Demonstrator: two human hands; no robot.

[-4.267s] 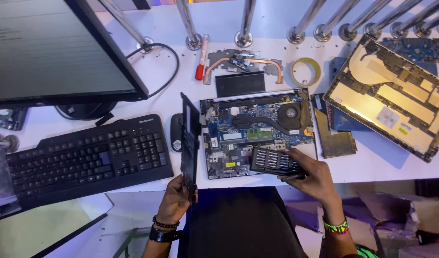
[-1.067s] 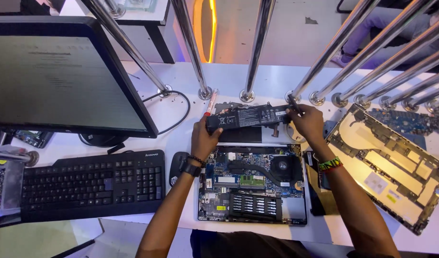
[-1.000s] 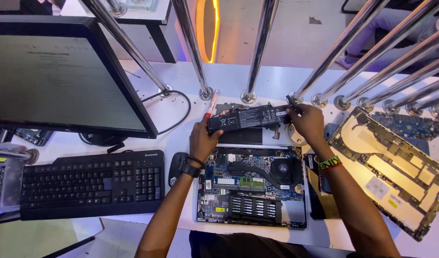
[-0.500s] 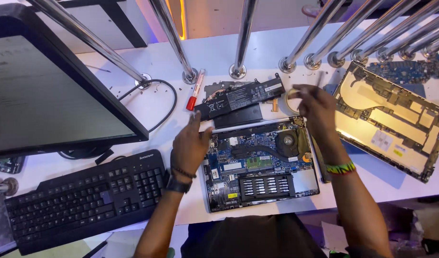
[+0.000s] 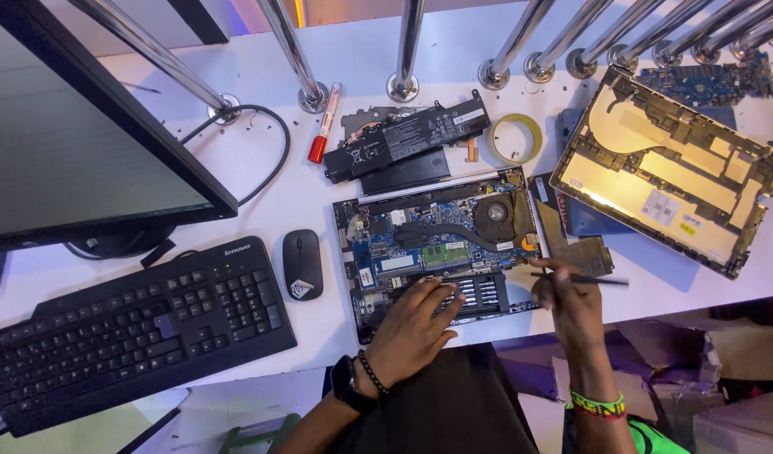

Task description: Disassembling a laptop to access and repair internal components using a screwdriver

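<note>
Presently, the opened laptop base [image 5: 441,240] lies flat on the white tabletop [image 5: 260,210], its circuit board and round fan exposed. The left hand [image 5: 416,324] rests palm-down on the base's near edge, fingers [image 5: 441,296] spread and released over the dark slotted panel there, gripping nothing. The right hand [image 5: 571,303], just beside the base's right corner, has its fingers pinched on a thin black tool [image 5: 584,278] (a slim rod, held roughly level and pointing right). A long black battery pack [image 5: 407,145] lies beyond the base, apart from it, partly over a flat dark plate. A ring of tape [image 5: 515,139] sits to the right of the battery, a red marker [image 5: 323,124] to its left. A black mouse [image 5: 302,263] and black keyboard [image 5: 134,328] lie left of the base. A second laptop shell [image 5: 668,168], gold inside, lies at the far right.
</note>
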